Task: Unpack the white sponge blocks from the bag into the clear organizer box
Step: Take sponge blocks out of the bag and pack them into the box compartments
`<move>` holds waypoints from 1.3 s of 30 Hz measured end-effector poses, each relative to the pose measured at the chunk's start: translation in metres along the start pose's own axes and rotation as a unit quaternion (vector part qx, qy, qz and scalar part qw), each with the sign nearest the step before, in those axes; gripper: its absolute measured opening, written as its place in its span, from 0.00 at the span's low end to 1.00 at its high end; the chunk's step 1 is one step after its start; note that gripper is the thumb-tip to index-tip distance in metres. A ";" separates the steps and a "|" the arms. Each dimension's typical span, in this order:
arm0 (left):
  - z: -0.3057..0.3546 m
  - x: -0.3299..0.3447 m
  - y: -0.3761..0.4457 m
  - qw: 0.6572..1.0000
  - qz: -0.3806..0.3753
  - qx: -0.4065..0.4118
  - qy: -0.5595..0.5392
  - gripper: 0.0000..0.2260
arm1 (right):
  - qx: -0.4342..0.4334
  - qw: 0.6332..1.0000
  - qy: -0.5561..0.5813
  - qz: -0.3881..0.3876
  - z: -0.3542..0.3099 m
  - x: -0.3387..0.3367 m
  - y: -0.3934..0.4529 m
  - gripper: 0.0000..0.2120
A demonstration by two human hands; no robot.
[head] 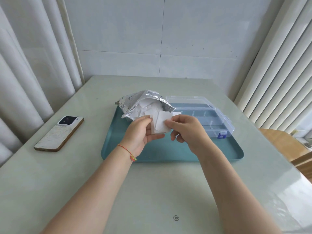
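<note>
Head view, nearest first: two bare forearms reach out over a pale green table (152,191), the left one wearing a thin red string bracelet (126,150) at the wrist. Above the near part of a teal tray (168,152), both hands meet around a small stack of white sponge blocks (160,123). The left hand (140,132) cradles the stack from the left and below, thumb curled over its upper left corner and fingers under it. The right hand (187,130) pinches the right edge of the top block between thumb and forefinger, its other fingers curled beneath. Just behind the hands, a crinkled silver bag (135,102) lies on the tray with its mouth open toward the camera, more white blocks showing inside. To the right of the bag, also on the tray, sits the clear organizer box (211,119) with its lid (190,100) tilted back, its divided compartments visible and a blue latch (221,135) on its near side. Well to the left, off the tray, a phone (59,134) lies face down on the table. Beyond the table stand a pale panelled wall (152,39) and curtains (30,56) at both sides.
</note>
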State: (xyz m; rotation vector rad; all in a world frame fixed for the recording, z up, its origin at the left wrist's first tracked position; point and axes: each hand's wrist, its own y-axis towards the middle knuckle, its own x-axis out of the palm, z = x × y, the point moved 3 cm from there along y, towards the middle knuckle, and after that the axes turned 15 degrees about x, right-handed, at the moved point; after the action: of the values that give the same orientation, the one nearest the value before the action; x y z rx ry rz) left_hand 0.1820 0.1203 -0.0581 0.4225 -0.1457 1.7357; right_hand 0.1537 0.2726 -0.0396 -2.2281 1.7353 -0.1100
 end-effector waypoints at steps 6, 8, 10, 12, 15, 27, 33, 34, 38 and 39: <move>-0.002 0.008 -0.005 0.998 -0.034 -0.030 -0.050 0.17 | -0.012 0.996 -0.053 0.064 0.004 0.007 -0.001 0.10; -0.003 0.008 -0.007 0.999 -0.033 -0.013 -0.033 0.10 | -0.033 0.989 -0.109 0.097 0.005 0.008 0.001 0.12; -0.004 0.006 -0.007 0.999 -0.024 -0.016 -0.015 0.09 | -0.074 0.972 -0.180 0.135 0.004 0.008 0.000 0.13; -0.004 0.005 -0.007 0.999 -0.016 -0.030 -0.003 0.10 | -0.135 0.955 -0.223 0.139 0.000 0.007 -0.004 0.17; -0.003 0.005 -0.008 0.998 -0.032 -0.047 0.002 0.06 | -0.199 0.937 -0.284 0.045 -0.001 0.013 -0.010 0.35; -0.010 0.007 -0.009 0.987 -0.121 -0.096 -0.032 0.04 | -0.283 0.860 -0.419 0.070 0.002 0.027 -0.015 0.35; -0.009 0.008 -0.010 0.990 -0.122 -0.062 -0.020 0.07 | -0.297 0.857 -0.415 0.068 0.005 0.030 -0.012 0.35; -0.008 0.008 -0.011 0.991 -0.125 -0.054 -0.015 0.08 | -0.295 0.857 -0.418 0.068 0.005 0.029 -0.012 0.37; -0.006 0.012 -0.012 0.986 -0.152 -0.051 -0.038 0.04 | -0.294 0.851 -0.428 0.080 0.007 0.031 -0.010 0.36; -0.006 0.012 -0.012 0.986 -0.154 -0.052 -0.039 0.05 | -0.296 0.850 -0.427 0.082 0.007 0.031 -0.010 0.36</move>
State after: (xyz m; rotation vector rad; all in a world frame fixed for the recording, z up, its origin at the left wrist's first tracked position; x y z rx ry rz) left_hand 0.1907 0.1363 -0.0608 0.4134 -0.2160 1.4026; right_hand 0.1727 0.2461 -0.0476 -1.9236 1.4919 1.4021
